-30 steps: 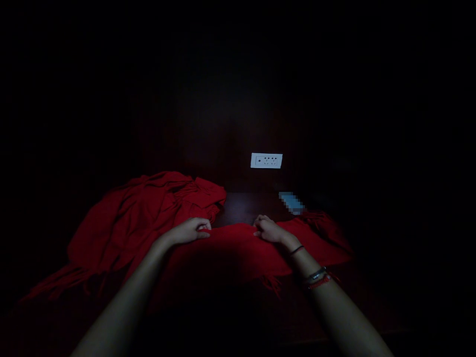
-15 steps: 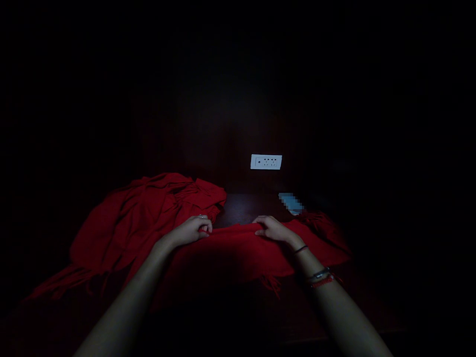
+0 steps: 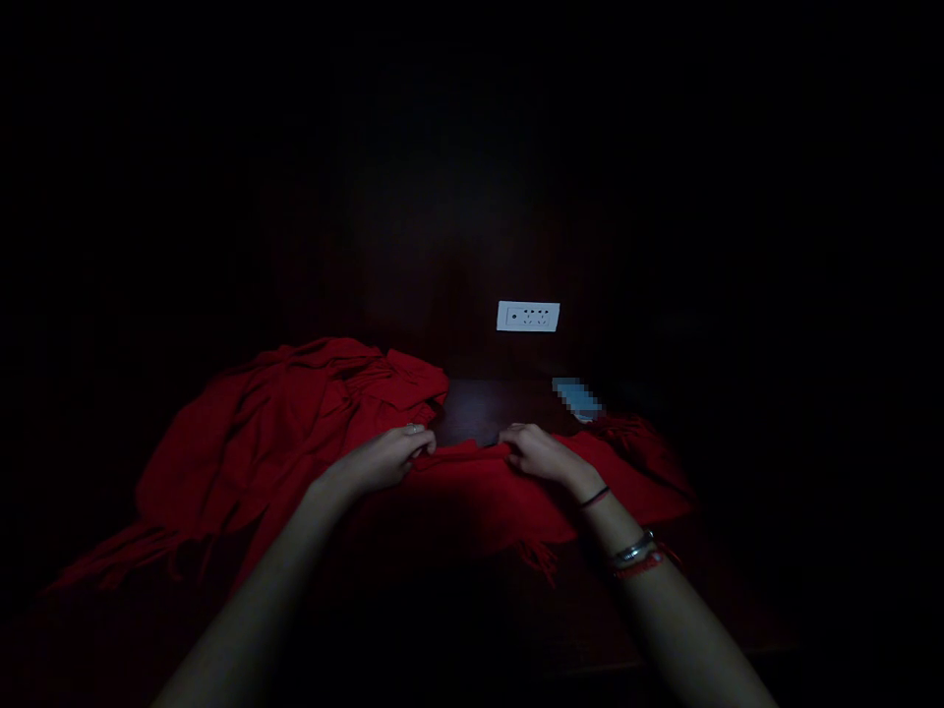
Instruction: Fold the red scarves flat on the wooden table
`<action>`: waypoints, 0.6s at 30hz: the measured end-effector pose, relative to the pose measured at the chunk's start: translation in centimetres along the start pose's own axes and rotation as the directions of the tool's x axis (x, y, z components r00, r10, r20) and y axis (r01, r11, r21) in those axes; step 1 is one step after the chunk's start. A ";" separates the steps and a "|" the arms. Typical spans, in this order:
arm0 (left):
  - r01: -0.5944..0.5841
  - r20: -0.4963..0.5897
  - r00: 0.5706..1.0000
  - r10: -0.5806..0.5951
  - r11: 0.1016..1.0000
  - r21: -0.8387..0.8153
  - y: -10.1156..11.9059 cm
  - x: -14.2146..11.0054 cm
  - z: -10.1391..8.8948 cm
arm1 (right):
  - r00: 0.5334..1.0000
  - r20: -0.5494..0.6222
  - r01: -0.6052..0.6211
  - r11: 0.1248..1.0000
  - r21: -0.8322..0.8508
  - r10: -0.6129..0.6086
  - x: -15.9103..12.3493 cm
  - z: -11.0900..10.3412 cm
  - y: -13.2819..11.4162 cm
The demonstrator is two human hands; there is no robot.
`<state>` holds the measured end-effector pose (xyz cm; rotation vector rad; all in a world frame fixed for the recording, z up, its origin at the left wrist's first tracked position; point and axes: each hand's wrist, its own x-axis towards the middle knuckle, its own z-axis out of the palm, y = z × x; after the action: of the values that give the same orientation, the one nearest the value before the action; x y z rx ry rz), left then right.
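A red fringed scarf lies spread across the dark table in front of me. My left hand, with a ring on one finger, is closed on the scarf's far edge. To its right, my right hand pinches the same edge, fingers curled over the fabric. Between the two hands the edge runs roughly straight, with a small fold standing up. Some fringe hangs at the near side. Both sets of fingertips are partly hidden by the cloth and the dim light.
A crumpled heap of red fringed cloth lies at the left. Behind the scarf's right part is a blurred, light blue flat object. A white socket panel is on the dark wall behind the table. The surroundings are very dark.
My left hand has shifted slightly right along the scarf's far edge, and its fingers have closed further. My right hand's fingers are more curled. The edge between them is a little more bunched.
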<state>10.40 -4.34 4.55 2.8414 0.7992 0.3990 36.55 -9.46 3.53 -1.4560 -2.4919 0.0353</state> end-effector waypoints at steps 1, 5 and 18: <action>0.018 -0.004 1.000 -0.018 1.000 -0.017 0.0 0.1 0.2 | 1.000 0.024 -0.007 1.000 0.025 0.006 -0.2 -0.2 0.0; 0.064 0.030 0.997 -0.064 0.998 0.002 0.0 0.6 1.2 | 0.995 0.091 -0.057 0.996 0.066 0.051 -0.6 -0.5 0.6; 0.198 -0.071 0.977 -0.201 0.979 -0.048 -0.2 1.7 2.5 | 0.998 -0.034 -0.054 0.995 0.086 0.057 -0.1 -0.3 1.3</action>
<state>12.45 -3.48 2.50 2.6890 1.0671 0.4895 37.82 -8.92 3.64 -1.4775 -2.3903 0.1227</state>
